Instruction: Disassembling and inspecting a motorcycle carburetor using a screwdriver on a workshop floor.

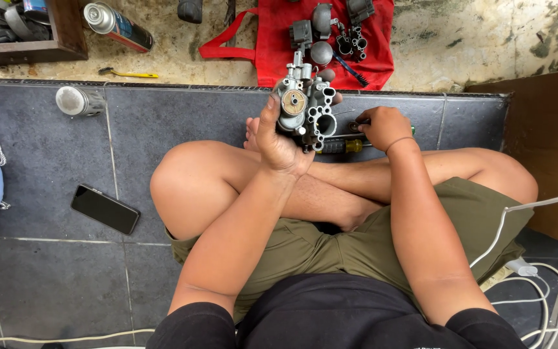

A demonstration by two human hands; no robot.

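Observation:
I sit cross-legged on dark floor tiles. My left hand (278, 139) holds a grey metal carburettor body (303, 106) up in front of me, its round bores facing the camera. My right hand (381, 126) reaches down to the floor past my shin and closes over the handle of a tool (340, 146) lying there with other screwdrivers; whether it grips one I cannot tell. A red cloth (279, 39) beyond them carries several small dark metal parts (330, 29) and a small brush.
A black phone (105, 209) lies on the tile at left. A spray can (117, 26), a yellow tool (127, 74) and a small tin (75, 101) lie farther away. A wooden box (66, 39) sits top left, white cables (537, 284) run at right.

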